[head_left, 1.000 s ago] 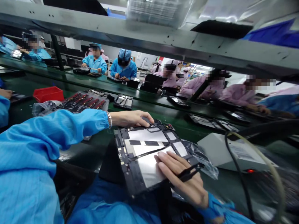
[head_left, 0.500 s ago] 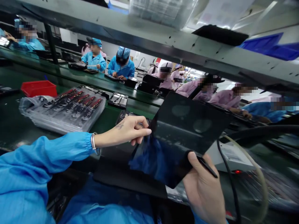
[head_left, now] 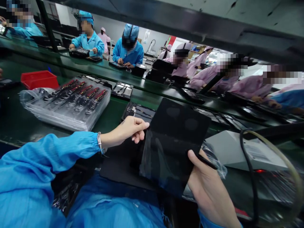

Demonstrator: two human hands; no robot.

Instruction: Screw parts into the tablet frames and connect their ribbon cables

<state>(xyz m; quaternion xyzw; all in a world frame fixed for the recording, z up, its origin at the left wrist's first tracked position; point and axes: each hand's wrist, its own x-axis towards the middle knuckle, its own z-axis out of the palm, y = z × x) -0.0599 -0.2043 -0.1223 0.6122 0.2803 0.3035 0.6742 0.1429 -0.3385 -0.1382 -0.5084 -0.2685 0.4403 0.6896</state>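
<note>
I hold a tablet (head_left: 174,142) upright and tilted, its dark glossy screen side facing me. My left hand (head_left: 129,129) pinches its left edge, fingers closed on it. My right hand (head_left: 206,186) grips its lower right edge with the thumb on the screen, and a thin black tool (head_left: 206,162) is tucked in the same hand. Below the tablet lies a black mat (head_left: 123,167) on my lap edge. Another opened tablet (head_left: 139,112) lies on the green belt just behind my left hand.
A stack of clear trays with small parts (head_left: 71,103) and a red bin (head_left: 39,79) sit left on the green conveyor (head_left: 114,107). A white box (head_left: 247,152) with a black cable (head_left: 249,177) stands right. Other workers sit across the line.
A second ago the tablet lay open-side up under both hands. It was flipped to show its dark screen, and has since lowered slightly and tilted while both hands keep hold.
</note>
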